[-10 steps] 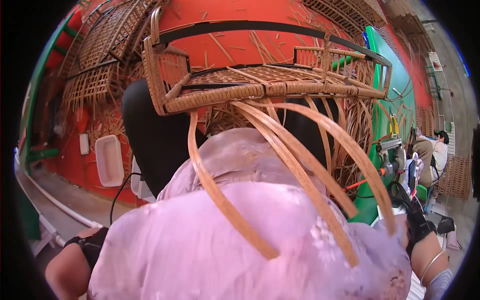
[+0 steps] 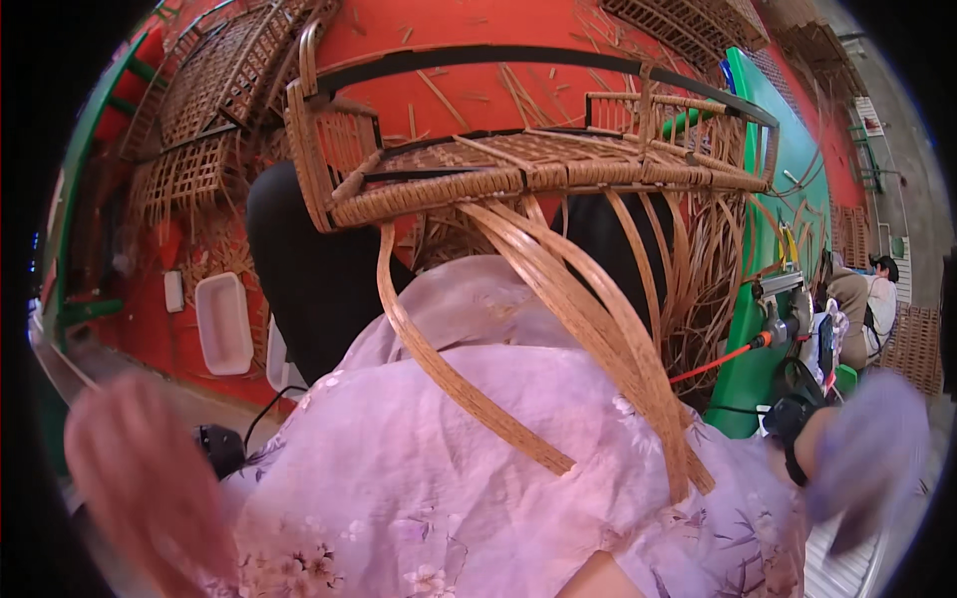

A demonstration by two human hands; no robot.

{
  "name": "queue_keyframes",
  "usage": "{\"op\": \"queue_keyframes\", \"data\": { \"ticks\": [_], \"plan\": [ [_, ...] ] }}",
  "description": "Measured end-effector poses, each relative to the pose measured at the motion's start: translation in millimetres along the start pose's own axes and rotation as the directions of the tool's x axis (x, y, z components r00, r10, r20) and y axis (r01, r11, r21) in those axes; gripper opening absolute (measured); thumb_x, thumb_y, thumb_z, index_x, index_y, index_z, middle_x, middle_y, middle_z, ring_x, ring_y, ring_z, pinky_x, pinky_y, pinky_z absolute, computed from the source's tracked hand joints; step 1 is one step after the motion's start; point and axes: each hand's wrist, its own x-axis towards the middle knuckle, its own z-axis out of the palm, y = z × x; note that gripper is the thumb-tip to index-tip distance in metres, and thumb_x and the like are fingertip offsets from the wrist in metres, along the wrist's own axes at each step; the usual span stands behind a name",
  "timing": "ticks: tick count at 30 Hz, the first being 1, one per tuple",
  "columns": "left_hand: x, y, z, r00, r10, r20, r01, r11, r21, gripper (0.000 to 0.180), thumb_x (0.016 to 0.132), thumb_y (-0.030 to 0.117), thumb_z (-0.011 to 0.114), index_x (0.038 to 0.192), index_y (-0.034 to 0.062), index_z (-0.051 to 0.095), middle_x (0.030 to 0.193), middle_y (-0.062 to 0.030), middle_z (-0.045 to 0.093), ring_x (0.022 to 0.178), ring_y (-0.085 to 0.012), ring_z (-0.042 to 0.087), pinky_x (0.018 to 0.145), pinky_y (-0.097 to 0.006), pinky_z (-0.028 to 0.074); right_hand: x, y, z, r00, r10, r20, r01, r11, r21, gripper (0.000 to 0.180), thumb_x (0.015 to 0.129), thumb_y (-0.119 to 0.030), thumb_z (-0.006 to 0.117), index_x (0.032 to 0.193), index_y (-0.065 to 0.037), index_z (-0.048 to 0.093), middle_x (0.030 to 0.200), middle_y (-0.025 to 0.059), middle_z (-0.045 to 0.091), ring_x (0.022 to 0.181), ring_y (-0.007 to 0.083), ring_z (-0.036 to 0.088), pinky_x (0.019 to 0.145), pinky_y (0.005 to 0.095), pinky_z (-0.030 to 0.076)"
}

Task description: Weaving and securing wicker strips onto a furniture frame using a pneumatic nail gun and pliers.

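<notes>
My left arm (image 2: 140, 468) is a blur at the lower left, with a black wrist strap (image 2: 221, 448) beside the floral pink garment (image 2: 449, 448) across my lap. At the right edge, my right arm (image 2: 867, 458) is smeared too, with another black strap (image 2: 791, 431) next to the garment. I cannot make out fingers on either hand, nor whether they hold anything. In front of me stands a woven rattan basket frame (image 2: 429, 199) with a black top bar. Long brown strips (image 2: 588, 309) dangle from its near edge onto my lap.
A white tub (image 2: 225, 324) sits on the red floor at left. Woven panels (image 2: 209, 80) lean at the back left. Loose strips and scraps litter the floor. A green board (image 2: 788, 189) with a tool (image 2: 783, 299) and orange hose stands at right; a person (image 2: 877, 299) sits beyond it.
My arms have shifted, the left one rising into view as a blur and the right moving upward. The loose strips have swung closer together. The basket frame stays in place.
</notes>
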Motion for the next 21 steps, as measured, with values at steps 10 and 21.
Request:
{"op": "queue_keyframes", "data": {
  "ticks": [10, 21],
  "plan": [
    [-5, -124, -30, 0.313, -0.376, -0.872, 0.782, 0.623, 0.012, 0.031, 0.097, 0.023, 0.058, 0.120, 0.0015, 0.061, 0.101, -0.0019, 0.063, 0.091, -0.0095, 0.060, 0.078, -0.024, 0.048, -23, -170, -74, 0.411, -0.046, -0.910, 0.280, -0.944, 0.174, 0.033, 0.090, -0.022, 0.065, 0.117, -0.002, 0.062, 0.113, 0.0155, 0.065, 0.106, 0.0300, 0.062, 0.093, 0.0367, 0.047],
    [16, -133, 18, 0.441, -0.459, -0.771, 0.744, 0.668, 0.027, 0.023, 0.093, 0.019, 0.063, 0.091, -0.0041, 0.064, 0.076, -0.0013, 0.059, 0.073, -0.0062, 0.051, 0.065, -0.025, 0.045, -59, -235, -85, 0.308, 0.005, -0.952, 0.534, -0.828, 0.168, 0.048, 0.063, -0.051, 0.081, 0.077, -0.010, 0.061, 0.078, 0.0095, 0.060, 0.081, 0.0334, 0.058, 0.076, 0.0432, 0.043]
  ]
}}
